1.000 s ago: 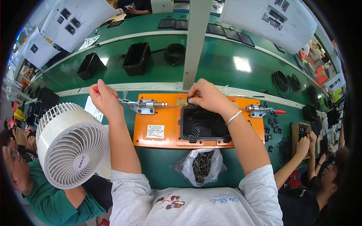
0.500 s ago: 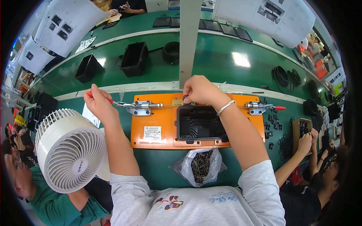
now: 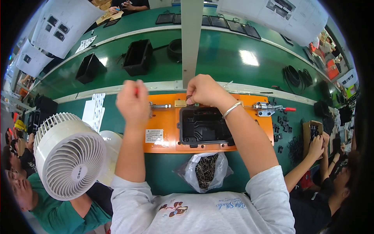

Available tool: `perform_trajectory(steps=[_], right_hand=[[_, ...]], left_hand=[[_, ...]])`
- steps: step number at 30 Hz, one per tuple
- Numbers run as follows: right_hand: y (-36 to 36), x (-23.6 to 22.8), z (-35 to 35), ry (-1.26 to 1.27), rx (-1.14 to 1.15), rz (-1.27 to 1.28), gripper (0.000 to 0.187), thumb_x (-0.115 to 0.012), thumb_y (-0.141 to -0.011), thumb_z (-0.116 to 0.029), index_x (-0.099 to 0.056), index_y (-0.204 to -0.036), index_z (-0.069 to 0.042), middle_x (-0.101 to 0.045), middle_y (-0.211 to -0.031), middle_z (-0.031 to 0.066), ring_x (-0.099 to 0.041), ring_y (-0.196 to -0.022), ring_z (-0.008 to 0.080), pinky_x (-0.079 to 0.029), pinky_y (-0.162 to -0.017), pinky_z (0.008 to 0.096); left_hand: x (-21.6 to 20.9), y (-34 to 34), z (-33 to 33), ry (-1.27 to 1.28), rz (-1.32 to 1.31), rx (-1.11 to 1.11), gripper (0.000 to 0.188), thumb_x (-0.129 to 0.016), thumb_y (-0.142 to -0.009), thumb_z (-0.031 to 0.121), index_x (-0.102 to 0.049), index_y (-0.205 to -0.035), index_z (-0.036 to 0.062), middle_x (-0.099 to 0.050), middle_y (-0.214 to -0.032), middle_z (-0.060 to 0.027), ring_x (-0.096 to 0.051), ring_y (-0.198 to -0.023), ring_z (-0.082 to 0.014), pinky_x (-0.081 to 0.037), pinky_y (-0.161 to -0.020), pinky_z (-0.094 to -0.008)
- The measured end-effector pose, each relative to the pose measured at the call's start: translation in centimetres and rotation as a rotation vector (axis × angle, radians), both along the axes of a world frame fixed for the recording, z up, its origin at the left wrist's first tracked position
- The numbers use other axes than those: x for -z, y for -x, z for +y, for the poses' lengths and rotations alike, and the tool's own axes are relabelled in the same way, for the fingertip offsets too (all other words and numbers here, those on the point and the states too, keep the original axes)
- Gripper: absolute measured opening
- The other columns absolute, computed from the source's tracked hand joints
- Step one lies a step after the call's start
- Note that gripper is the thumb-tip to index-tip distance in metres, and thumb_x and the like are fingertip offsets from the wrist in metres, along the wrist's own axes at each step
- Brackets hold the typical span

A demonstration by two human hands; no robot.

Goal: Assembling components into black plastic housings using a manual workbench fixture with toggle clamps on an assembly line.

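Note:
An orange fixture plate (image 3: pixel 163 147) lies on the green bench in front of me, with a black plastic housing (image 3: pixel 204 130) set open side up on it. My left hand (image 3: pixel 133 102) is closed round the red handle (image 3: pixel 136 91) of the left toggle clamp, hiding most of that clamp. The clamp's rod (image 3: pixel 160 106) points at a small brass-coloured block (image 3: pixel 180 103). At the housing's far edge my right hand (image 3: pixel 201 90) pinches a small dark piece (image 3: pixel 189 98), mostly covered by the fingers. The right toggle clamp (image 3: pixel 265 109) has its red handle pointing outward.
A clear bag of screws (image 3: pixel 207 171) sits just in front of the plate. A white fan (image 3: pixel 74 156) stands close to my left arm. Small black parts (image 3: pixel 286 126) lie to the right, near a co-worker's hands (image 3: pixel 319 146) at a cardboard box. Black bins (image 3: pixel 138 57) stand beyond a post (image 3: pixel 191 46).
My left hand has swung the red clamp handle inward to the right, and the rod has moved toward the brass-coloured block. My right hand keeps its pinch at the housing's far edge.

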State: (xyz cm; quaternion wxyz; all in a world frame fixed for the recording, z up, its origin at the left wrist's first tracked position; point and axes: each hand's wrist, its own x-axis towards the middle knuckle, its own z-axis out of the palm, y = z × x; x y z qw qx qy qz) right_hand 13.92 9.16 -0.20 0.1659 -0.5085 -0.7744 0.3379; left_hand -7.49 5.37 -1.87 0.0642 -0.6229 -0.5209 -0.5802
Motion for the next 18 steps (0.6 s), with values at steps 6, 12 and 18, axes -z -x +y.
perform_trajectory(steps=[6,12,18], right_hand=[[-0.06,-0.34,-0.25,0.09,0.046,0.036,0.019,-0.082,-0.059,-0.009,-0.069,-0.071,-0.002,-0.066,-0.068,0.014,-0.065,-0.065,0.026,-0.051,-0.063,0.0343],[-0.21,-0.38,-0.26,0.096,0.051,0.057,0.019,-0.082,-0.06,-0.007,-0.069,-0.071,-0.001,-0.067,-0.068,0.0142,-0.064,-0.064,0.0249,-0.052,-0.062,0.0334],[-0.42,0.14,-0.06,0.126,0.058,0.11,0.019,-0.082,-0.061,-0.006,-0.069,-0.072,0.0,-0.066,-0.067,0.0133,-0.064,-0.06,0.022,-0.051,-0.057,0.0325]], left_hand=[[0.17,-0.6,-0.7,0.05,0.14,0.059,0.025,-0.063,-0.082,0.004,-0.043,-0.067,0.0065,-0.045,-0.057,-0.0077,-0.046,-0.051,-0.0252,-0.035,-0.058,-0.0346],[0.22,-0.57,-0.7,0.049,0.149,0.065,0.024,-0.063,-0.083,0.004,-0.044,-0.068,0.0068,-0.045,-0.056,-0.0072,-0.047,-0.051,-0.0243,-0.035,-0.059,-0.0337],[0.19,-0.67,-0.67,0.031,0.138,0.049,0.024,-0.063,-0.083,0.004,-0.045,-0.068,0.0069,-0.045,-0.055,-0.0064,-0.046,-0.05,-0.0234,-0.036,-0.061,-0.0332]])
